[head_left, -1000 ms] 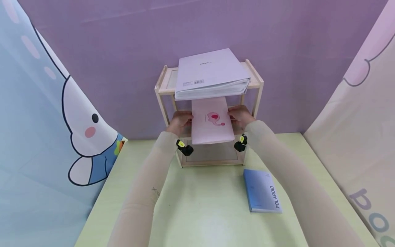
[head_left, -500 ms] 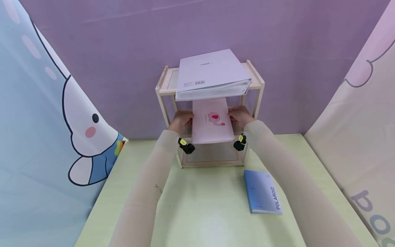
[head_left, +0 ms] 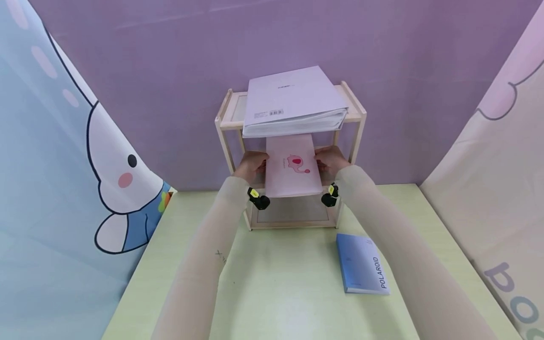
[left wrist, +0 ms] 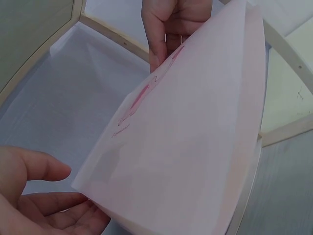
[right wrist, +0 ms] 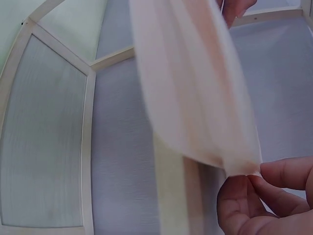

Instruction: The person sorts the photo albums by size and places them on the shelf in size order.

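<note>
A thin pink notebook (head_left: 293,174) with a red elephant on its cover lies between my hands, at the middle level of a small wooden shelf rack (head_left: 293,225). My left hand (head_left: 251,165) holds its left edge; in the left wrist view the fingers (left wrist: 73,215) curl under a corner, with the thumb raised beside it. On the opposite edge, my right hand (head_left: 333,159) pinches the notebook between thumb and fingers, plain in the right wrist view. Its far end is hidden under the overhanging white binder (head_left: 293,101) on the top shelf.
A blue book (head_left: 362,264) marked POLAROID lies on the pale green table (head_left: 272,293), right of the rack and near my right forearm. Behind the rack hangs a purple cloth (head_left: 170,94). Printed cloths (head_left: 51,189) flank the table.
The hands and notebook hold almost the same place at the rack. My left wrist has shifted very slightly right and up; the whole head view has drifted a little.
</note>
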The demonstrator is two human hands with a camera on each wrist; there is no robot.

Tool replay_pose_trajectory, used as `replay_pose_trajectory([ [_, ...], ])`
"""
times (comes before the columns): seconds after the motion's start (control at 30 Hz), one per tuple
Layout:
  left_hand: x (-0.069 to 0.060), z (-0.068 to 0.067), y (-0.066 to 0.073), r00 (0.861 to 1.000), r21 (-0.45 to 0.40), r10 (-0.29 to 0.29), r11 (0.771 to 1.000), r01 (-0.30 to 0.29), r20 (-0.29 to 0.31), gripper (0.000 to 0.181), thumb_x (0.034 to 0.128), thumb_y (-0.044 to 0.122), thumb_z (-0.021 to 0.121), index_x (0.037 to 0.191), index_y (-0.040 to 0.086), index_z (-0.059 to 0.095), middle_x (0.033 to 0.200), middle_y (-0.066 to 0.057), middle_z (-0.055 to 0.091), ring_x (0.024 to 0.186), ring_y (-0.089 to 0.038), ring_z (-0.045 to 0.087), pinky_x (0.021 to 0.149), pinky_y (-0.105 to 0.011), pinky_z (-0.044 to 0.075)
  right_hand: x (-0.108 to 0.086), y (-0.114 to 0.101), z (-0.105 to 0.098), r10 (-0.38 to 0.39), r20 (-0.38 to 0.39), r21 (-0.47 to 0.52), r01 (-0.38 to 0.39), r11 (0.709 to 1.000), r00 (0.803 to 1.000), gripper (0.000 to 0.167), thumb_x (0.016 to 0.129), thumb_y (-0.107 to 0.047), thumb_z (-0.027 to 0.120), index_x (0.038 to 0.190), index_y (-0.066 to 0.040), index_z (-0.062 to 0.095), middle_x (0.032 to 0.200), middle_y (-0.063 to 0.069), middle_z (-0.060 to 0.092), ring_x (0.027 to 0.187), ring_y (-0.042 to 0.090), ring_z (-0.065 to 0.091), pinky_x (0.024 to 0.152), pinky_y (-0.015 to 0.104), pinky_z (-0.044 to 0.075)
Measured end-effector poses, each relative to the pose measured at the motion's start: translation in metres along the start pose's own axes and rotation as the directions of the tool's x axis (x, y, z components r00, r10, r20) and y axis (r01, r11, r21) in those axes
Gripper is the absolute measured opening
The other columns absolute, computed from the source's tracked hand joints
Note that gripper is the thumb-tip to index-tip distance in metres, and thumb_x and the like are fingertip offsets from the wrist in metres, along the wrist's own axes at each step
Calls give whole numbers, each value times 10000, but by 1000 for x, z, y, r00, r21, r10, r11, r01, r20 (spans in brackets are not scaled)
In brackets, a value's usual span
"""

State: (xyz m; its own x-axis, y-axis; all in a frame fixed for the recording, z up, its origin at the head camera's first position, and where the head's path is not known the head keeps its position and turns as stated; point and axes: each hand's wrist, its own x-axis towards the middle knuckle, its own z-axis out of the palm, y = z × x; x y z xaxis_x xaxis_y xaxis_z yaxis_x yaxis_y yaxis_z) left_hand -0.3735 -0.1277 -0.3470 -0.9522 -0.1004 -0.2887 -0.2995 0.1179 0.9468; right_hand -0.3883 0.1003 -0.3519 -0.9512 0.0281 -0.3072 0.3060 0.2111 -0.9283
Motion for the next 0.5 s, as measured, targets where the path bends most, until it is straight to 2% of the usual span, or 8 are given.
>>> replay_pose_trajectory([
  [0.5, 3, 0, -4, 999, 16, -7, 1000, 6, 32, 318, 886, 91, 564, 1200, 41, 566, 1136, -87, 608, 924, -189, 574, 883, -318, 481, 0, 5, 1, -21, 23, 1, 21, 1000, 1000, 365, 933, -37, 534, 1297, -20, 505, 1260, 152, 546, 1058, 264, 546, 954, 375, 466],
])
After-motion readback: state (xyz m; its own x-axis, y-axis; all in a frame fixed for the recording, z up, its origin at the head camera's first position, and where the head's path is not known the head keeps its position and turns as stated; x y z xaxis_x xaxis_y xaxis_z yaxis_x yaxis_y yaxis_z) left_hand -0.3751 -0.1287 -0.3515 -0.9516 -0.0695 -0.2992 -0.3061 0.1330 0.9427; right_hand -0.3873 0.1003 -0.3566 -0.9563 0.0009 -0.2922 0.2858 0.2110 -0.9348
